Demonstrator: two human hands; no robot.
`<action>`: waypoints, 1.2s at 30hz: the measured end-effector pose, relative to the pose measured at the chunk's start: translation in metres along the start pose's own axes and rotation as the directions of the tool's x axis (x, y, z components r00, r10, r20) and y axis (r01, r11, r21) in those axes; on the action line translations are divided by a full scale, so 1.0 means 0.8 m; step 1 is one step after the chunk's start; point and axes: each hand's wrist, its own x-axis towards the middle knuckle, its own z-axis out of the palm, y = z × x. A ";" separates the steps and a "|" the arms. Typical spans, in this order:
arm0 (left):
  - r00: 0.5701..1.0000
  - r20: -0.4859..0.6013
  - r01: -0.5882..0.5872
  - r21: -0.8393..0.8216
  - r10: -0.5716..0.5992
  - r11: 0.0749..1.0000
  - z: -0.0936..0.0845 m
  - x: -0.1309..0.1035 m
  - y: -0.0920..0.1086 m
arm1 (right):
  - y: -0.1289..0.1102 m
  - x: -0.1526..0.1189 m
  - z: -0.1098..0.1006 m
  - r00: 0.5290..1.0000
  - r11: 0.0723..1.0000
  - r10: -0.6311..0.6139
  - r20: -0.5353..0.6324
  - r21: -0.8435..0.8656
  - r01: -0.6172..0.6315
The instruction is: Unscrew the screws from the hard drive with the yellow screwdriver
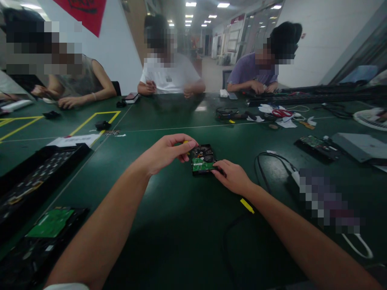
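In front of me on the table lies a hard drive with its green circuit board facing up at the near end. My right hand is closed on its near right edge, thumb and fingers at the board's corner. Just left of the drive, my left hand is pinched around a small yellow thing, mostly hidden by the fingers; its kind cannot be made out. Beside my right forearm lies a yellow strip.
A black tray with small parts and another drive with a green board lie left. To the right are a drive, a grey box, and a cable. Several people sit across the green table.
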 end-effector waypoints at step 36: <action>1.000 -0.012 -0.001 -0.066 0.000 0.998 0.003 0.003 -0.006 | 0.000 0.000 0.000 1.000 1.000 -0.002 0.008 0.004 0.002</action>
